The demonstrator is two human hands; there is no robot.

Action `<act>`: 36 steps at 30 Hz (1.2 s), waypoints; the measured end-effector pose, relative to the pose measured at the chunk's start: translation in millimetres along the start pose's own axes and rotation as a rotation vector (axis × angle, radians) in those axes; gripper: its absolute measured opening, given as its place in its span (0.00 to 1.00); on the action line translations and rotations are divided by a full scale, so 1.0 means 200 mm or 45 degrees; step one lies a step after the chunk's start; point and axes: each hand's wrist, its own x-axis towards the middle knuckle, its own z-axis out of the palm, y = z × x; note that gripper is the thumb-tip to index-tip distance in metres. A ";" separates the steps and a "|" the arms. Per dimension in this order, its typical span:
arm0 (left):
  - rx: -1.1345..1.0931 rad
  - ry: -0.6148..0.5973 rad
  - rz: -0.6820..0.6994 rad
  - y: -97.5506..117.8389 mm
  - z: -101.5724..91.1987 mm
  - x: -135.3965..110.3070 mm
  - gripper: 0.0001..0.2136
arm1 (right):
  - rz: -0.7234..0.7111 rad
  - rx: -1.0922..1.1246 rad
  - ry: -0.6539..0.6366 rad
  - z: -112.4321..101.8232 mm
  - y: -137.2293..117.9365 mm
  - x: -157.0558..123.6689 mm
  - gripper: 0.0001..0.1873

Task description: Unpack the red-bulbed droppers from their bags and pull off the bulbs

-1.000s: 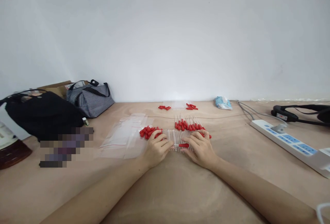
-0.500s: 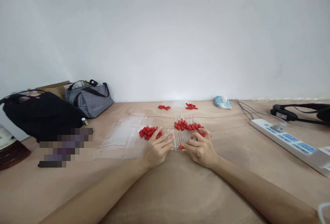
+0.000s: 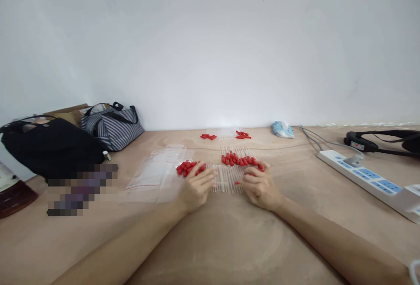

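Note:
A row of clear thin tubes lies on the tan table between my two hands. My left hand rests at the row's left end with its fingers pressed together on one tube's end. My right hand is curled at the right end, pinching the red cap of the same tube. A heap of loose red caps sits just beyond my left hand. Behind the row lies a second batch of red-capped tubes.
Clear zip bags lie left of the caps. Two small groups of red caps and more tubes are near the wall. A black bag and a striped bag stand at left. A tissue pack, a power strip and a black headset are at right.
The red-capped tube held between my hands has moved down into the near row, and its cap is now mostly hidden by my right fingers. Both hands shifted slightly forward.

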 end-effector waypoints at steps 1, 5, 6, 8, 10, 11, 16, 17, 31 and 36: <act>0.017 0.022 -0.052 -0.02 -0.01 -0.01 0.07 | 0.108 -0.018 0.004 -0.02 0.04 -0.02 0.10; -0.016 0.003 -0.189 -0.02 0.01 -0.04 0.08 | 0.491 0.105 0.119 -0.02 0.17 -0.08 0.11; -0.033 -0.014 -0.198 -0.01 0.03 -0.04 0.09 | 0.520 0.174 0.135 -0.01 0.18 -0.08 0.13; -0.049 -0.034 -0.228 0.02 0.07 -0.03 0.11 | 0.542 0.268 0.133 0.02 0.18 -0.08 0.16; -0.063 -0.035 -0.263 0.05 0.09 -0.01 0.15 | 0.571 0.279 0.096 0.05 0.17 -0.07 0.16; -0.073 -0.032 -0.271 0.06 0.10 -0.01 0.17 | 0.605 0.273 0.073 0.05 0.16 -0.07 0.16; -0.095 0.052 -0.244 0.06 0.12 0.02 0.17 | 0.891 0.157 -0.051 0.04 0.18 -0.07 0.11; -0.096 0.078 -0.249 0.06 0.13 0.03 0.16 | 0.923 0.091 -0.070 0.03 0.18 -0.07 0.10; -0.262 -0.075 -0.125 0.11 0.21 0.08 0.09 | 1.193 -0.186 -0.160 -0.03 0.22 -0.04 0.16; -0.390 -0.131 -0.109 0.09 0.21 0.08 0.17 | 1.555 -0.066 -0.372 0.01 0.32 -0.04 0.17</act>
